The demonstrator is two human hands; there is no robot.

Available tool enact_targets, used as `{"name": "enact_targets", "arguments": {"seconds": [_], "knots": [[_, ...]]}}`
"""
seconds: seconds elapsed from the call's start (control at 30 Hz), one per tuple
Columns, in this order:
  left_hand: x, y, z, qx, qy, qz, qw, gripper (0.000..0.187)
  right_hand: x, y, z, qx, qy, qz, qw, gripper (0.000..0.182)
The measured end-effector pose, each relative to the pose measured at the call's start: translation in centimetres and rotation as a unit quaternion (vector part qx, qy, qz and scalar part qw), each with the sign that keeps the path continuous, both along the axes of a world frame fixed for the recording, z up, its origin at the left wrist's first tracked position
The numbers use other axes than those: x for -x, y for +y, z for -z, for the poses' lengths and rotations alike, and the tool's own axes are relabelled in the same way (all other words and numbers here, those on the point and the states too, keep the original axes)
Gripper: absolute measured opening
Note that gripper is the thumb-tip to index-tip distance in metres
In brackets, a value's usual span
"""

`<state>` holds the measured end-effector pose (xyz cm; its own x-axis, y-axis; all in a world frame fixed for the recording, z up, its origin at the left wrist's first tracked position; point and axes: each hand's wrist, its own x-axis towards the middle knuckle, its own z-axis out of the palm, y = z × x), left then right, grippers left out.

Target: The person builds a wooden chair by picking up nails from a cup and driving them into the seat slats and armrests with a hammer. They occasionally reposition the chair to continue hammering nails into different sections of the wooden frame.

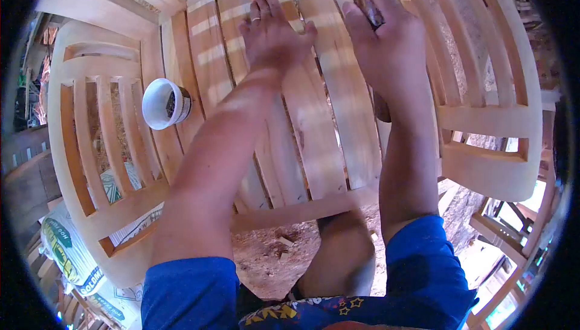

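My left hand rests flat on the wooden slats of a bench seat, fingers spread, a ring on one finger. Farther right, my right hand hovers or lies over a long dark tool, its thumb apart from the stretched fingers. The tool's rounded brown handle end sticks out beside my wrist, and a dark part shows between thumb and fingers; the hand covers the middle, and I cannot tell what kind of tool it is. A white plastic cup with dark contents stands left of my left forearm.
Slatted armrest sides flank the seat at left and right, with the wooden backrest at the top left. Printed sacks lie on the lower left. Sawdust-covered ground and my leg show below the front edge.
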<state>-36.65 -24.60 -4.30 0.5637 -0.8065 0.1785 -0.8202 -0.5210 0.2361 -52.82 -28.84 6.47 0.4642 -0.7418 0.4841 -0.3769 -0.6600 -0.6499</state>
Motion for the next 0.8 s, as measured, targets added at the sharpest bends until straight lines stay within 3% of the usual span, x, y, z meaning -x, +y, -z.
{"name": "enact_targets", "arguments": {"seconds": [0.17,0.27,0.37,0.47,0.57,0.7,0.8], "knots": [[-0.2,-0.2,0.0,0.014,0.026,0.003,1.000,0.101,-3.4,-2.7,1.9,-0.171,0.243,-0.012,0.955,0.062],[-0.5,-0.2,0.5,0.018,0.018,0.019,0.999,0.098,-2.2,-1.9,2.3,-0.106,0.247,0.028,0.963,0.067],[-0.9,-0.3,-0.8,-0.005,0.021,0.055,0.998,0.093,1.1,-0.3,3.7,-0.185,0.119,0.035,0.975,0.071],[-1.6,-2.1,-0.7,-0.034,0.002,0.083,0.996,0.088,3.9,0.8,5.7,-0.403,-0.056,0.037,0.913,0.074],[-3.2,-5.0,0.0,-0.070,-0.033,0.111,0.991,0.085,6.1,0.8,6.8,-0.433,-0.151,-0.026,0.888,0.074],[-5.2,-7.4,0.6,-0.093,-0.081,0.123,0.985,0.082,6.0,0.0,7.2,-0.454,-0.166,-0.006,0.875,0.085],[-3.7,-6.8,-3.9,-0.177,-0.056,0.122,0.975,0.077,6.9,-1.5,7.4,-0.458,-0.154,-0.056,0.874,0.089]]}}
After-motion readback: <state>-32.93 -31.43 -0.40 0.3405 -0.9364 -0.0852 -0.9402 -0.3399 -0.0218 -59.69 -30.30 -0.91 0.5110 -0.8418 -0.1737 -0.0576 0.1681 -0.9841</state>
